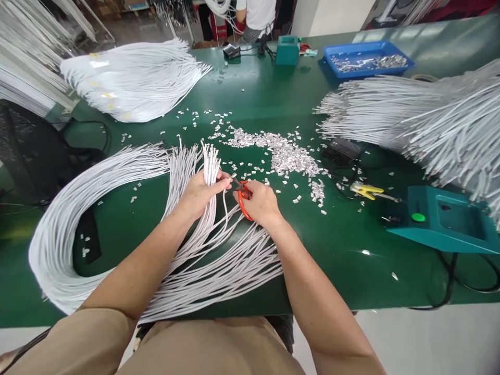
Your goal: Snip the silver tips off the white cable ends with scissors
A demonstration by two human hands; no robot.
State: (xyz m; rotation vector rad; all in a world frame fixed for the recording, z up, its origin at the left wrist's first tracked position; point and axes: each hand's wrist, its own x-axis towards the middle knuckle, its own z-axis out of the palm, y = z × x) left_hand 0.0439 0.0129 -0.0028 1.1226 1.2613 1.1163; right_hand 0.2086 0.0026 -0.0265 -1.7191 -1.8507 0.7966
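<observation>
My left hand (pixel 203 192) is wrapped round a bunch of white cables (pixel 211 164), its thumb and forefinger pinching one cable end. In my right hand (pixel 260 200) are red-handled scissors (pixel 245 208), their blades pointing left at the pinched end. A single cable loops down below my left fingers. More white cables (pixel 230 276) fan out under my forearms, and a long curved bundle (pixel 50 234) bends round on the left. Beyond my hands, many small pale pieces (pixel 289 153) lie scattered on the green table (pixel 332 276).
Cable bundles (pixel 133 78) lie at the back left and on the right (pixel 375 109). A blue tray (pixel 367 75), a teal device (pixel 441 219), yellow-handled pliers (pixel 367 191) and a black adapter (pixel 341 151) are on the table. A person (pixel 260 15) is behind it.
</observation>
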